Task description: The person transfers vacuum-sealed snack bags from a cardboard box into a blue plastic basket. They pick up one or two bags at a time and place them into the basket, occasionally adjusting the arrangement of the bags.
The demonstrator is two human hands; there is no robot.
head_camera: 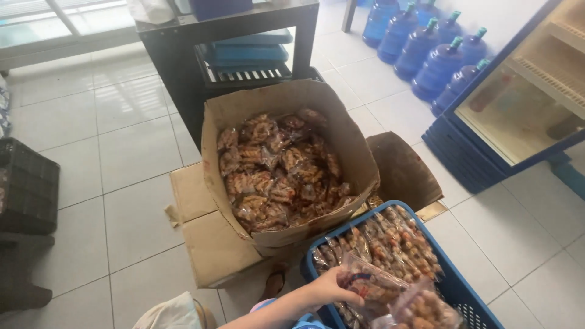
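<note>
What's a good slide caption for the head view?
Left hand grips a snack bag over a blue basket beside a full box.

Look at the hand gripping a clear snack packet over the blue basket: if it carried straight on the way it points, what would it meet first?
The left hand points right, across the blue basket. Beyond the clear snack packet it holds, it would probably first meet the other packets heaped in the basket, though depth is hard to judge.

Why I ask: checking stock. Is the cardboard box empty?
No, the cardboard box is filled with clear snack packets piled well up its inside.
</note>
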